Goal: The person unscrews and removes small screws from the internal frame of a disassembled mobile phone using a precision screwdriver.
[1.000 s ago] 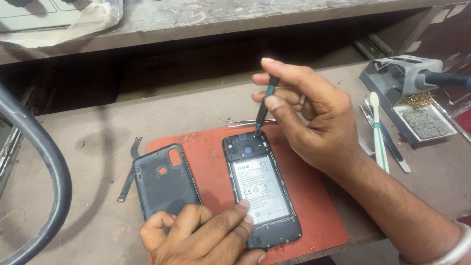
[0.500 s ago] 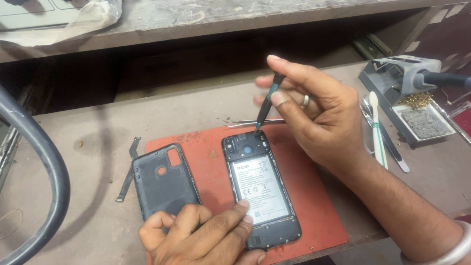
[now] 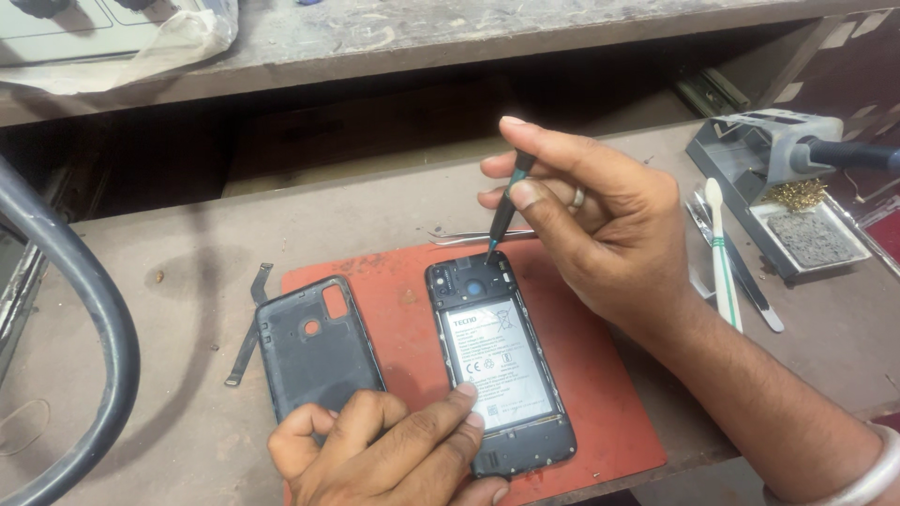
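An opened black phone [image 3: 500, 361] lies back-up on a red mat [image 3: 600, 394], its pale battery label showing. My right hand [image 3: 600, 225] pinches a thin dark screwdriver [image 3: 506, 208] whose tip rests at the phone's top edge near the camera. My left hand [image 3: 384, 450] presses down on the phone's lower left side with its fingertips. The removed black back cover [image 3: 314, 347] lies inside-up just left of the phone, partly under my left hand.
Metal tweezers [image 3: 469, 235] lie behind the mat. A soldering iron stand [image 3: 787, 201] with brass wool and a sponge sits at the right, with a white-handled brush [image 3: 722, 258] beside it. A thick dark cable [image 3: 84, 319] curves at the left. A shelf [image 3: 422, 28] runs above.
My right hand has shifted slightly and turned the screwdriver at the phone's top edge. The left hand and the phone stay put.
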